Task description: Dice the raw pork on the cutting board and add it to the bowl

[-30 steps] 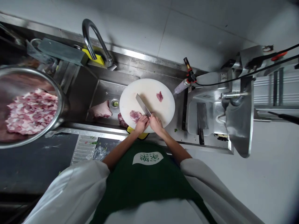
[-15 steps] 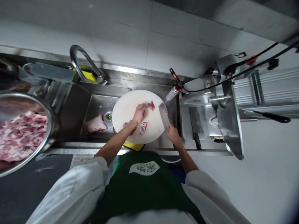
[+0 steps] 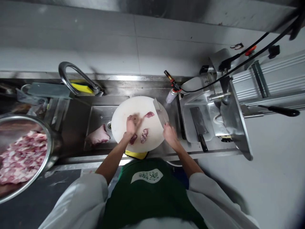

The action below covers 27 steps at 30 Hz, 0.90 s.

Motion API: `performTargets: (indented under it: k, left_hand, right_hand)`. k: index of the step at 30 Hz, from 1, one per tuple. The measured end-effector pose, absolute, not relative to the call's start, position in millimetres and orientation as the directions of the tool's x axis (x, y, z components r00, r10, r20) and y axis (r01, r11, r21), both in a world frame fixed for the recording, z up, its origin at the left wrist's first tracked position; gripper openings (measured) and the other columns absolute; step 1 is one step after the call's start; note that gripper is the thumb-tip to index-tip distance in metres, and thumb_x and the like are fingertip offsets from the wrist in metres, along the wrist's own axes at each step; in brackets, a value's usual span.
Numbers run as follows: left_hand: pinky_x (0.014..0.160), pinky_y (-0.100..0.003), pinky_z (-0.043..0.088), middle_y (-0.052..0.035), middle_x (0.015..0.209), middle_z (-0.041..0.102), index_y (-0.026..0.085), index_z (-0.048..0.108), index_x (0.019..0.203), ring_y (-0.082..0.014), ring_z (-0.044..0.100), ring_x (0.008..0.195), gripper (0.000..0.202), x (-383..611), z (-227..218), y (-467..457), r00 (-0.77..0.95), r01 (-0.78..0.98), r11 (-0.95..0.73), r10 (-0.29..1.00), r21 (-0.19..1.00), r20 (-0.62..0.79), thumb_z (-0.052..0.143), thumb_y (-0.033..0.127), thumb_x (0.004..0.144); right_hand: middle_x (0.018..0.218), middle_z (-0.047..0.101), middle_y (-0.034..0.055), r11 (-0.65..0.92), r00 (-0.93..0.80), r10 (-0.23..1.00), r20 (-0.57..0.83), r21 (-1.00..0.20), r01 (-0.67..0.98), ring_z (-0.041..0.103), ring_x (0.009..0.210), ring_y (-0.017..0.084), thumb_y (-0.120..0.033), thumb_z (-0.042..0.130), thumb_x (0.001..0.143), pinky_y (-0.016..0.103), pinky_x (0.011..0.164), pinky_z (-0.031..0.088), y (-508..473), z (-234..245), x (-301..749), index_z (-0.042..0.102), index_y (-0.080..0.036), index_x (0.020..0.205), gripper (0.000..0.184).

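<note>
A round white cutting board [image 3: 121, 111] lies over the sink. My right hand [image 3: 170, 135] is wrapped round the handle of a cleaver [image 3: 160, 112], whose wide blade stands over the board's right side. On the board's left half is my left hand [image 3: 132, 124], its fingers smeared by motion, so I cannot see whether they hold anything. A small strip of red meat [image 3: 150, 114] lies between that hand and the blade. Nearer me are a pale, fatty scrap of meat [image 3: 144, 135] and a darker red piece [image 3: 133, 139], partly hidden by my left wrist.
A big chunk of meat [image 3: 98, 136] lies in the sink under a curved faucet [image 3: 71, 68]. Far left, a steel bowl [image 3: 49, 140] holds cut meat. A blowtorch [image 3: 172, 93] stands behind the board. To the right, a second cleaver [image 3: 199, 122] rests near a metal slicer [image 3: 235, 111].
My left hand has moved left, away from the meat strip. The cleaver has shifted left over the board, closer to the strip. The camera view has also shifted.
</note>
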<state>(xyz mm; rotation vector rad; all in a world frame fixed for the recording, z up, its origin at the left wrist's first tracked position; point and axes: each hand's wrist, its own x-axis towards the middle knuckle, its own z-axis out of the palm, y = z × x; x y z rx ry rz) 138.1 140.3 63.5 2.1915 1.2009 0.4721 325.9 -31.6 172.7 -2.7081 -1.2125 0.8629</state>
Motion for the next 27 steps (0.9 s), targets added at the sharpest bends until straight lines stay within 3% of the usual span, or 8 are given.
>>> performTargets:
  k: [4, 8, 10, 15, 19, 23, 27]
  left_hand:
    - [0.085, -0.040, 0.050, -0.0075, 0.088, 0.062, 0.020, 0.067, 0.106, -0.0248, 0.060, 0.087, 0.029, 82.3, 68.0, 123.6, 0.311, 0.631, -0.326, 0.938, 0.704, 0.155, 0.056, 0.045, 0.096]
    - [0.090, -0.043, 0.048, -0.0069, 0.085, 0.066, 0.020, 0.069, 0.099, -0.0252, 0.061, 0.086, 0.023, 56.0, 72.0, 116.8, 0.208, 0.649, -0.296, 0.955, 0.701, 0.210, 0.055, 0.039, 0.096]
    - [0.092, -0.045, 0.048, -0.0082, 0.090, 0.068, 0.020, 0.069, 0.098, -0.0265, 0.061, 0.090, 0.021, 66.9, 74.0, 114.9, 0.254, 0.646, -0.324, 0.945, 0.692, 0.206, 0.054, 0.035, 0.096]
    - [0.099, -0.050, 0.043, -0.0131, 0.111, 0.070, 0.020, 0.071, 0.103, -0.0320, 0.058, 0.107, 0.019, 124.2, 79.7, 117.2, 0.590, 0.557, -0.516, 0.797, 0.651, 0.128, 0.056, 0.027, 0.094]
    - [0.095, -0.050, 0.045, -0.0168, 0.116, 0.067, 0.018, 0.072, 0.108, -0.0353, 0.054, 0.111, 0.023, 101.1, 73.5, 123.6, 0.477, 0.705, -0.399, 0.878, 0.586, 0.024, 0.061, 0.031, 0.092]
    - [0.093, -0.043, 0.049, -0.0125, 0.115, 0.065, 0.022, 0.070, 0.116, -0.0313, 0.057, 0.107, 0.041, 37.4, 61.2, 106.7, 0.478, 0.770, -0.352, 0.871, 0.533, -0.115, 0.076, 0.045, 0.083]
    - [0.090, -0.041, 0.052, -0.0103, 0.105, 0.063, 0.023, 0.070, 0.119, -0.0291, 0.061, 0.098, 0.046, 19.3, 56.0, 75.3, 0.505, 0.780, -0.342, 0.839, 0.524, -0.203, 0.081, 0.036, 0.075]
  right_hand:
    - [0.111, 0.074, 0.0174, -0.639, 0.544, 0.766, -0.344, -0.314, 0.702, 0.071, 0.106, 0.027, -0.030, 0.022, 0.112, 0.033, 0.090, 0.048, 32.0, 171.5, 314.3, 0.048, -0.012, 0.137, 0.040]
    - [0.119, 0.073, 0.0153, -0.607, 0.425, 0.770, -0.476, -0.344, 0.716, 0.069, 0.112, 0.024, -0.021, 0.034, 0.108, 0.030, 0.092, 0.048, 63.2, 143.4, 310.3, 0.051, -0.013, 0.134, 0.032]
    - [0.121, 0.072, 0.0140, -0.613, 0.406, 0.760, -0.507, -0.352, 0.707, 0.069, 0.113, 0.022, -0.020, 0.039, 0.107, 0.028, 0.091, 0.048, 66.5, 131.8, 313.2, 0.052, -0.013, 0.132, 0.029]
    - [0.120, 0.073, 0.0128, -0.618, 0.411, 0.759, -0.504, -0.361, 0.698, 0.069, 0.113, 0.023, -0.016, 0.043, 0.105, 0.026, 0.089, 0.047, 49.3, 127.2, 318.7, 0.054, -0.015, 0.130, 0.028]
    - [0.116, 0.073, 0.0141, -0.632, 0.414, 0.737, -0.534, -0.328, 0.702, 0.069, 0.109, 0.022, -0.021, 0.041, 0.107, 0.025, 0.086, 0.046, 7.3, 132.7, 325.7, 0.058, -0.012, 0.128, 0.028]
    - [0.112, 0.073, 0.0176, -0.655, 0.453, 0.709, -0.541, -0.266, 0.707, 0.069, 0.106, 0.025, -0.026, 0.045, 0.107, 0.027, 0.083, 0.045, -33.4, 140.2, 335.3, 0.062, -0.010, 0.120, 0.027]
    - [0.110, 0.072, 0.0198, -0.676, 0.531, 0.700, -0.478, -0.203, 0.708, 0.069, 0.104, 0.028, -0.025, 0.037, 0.110, 0.031, 0.081, 0.043, -50.0, 156.0, 323.9, 0.058, -0.008, 0.125, 0.031]
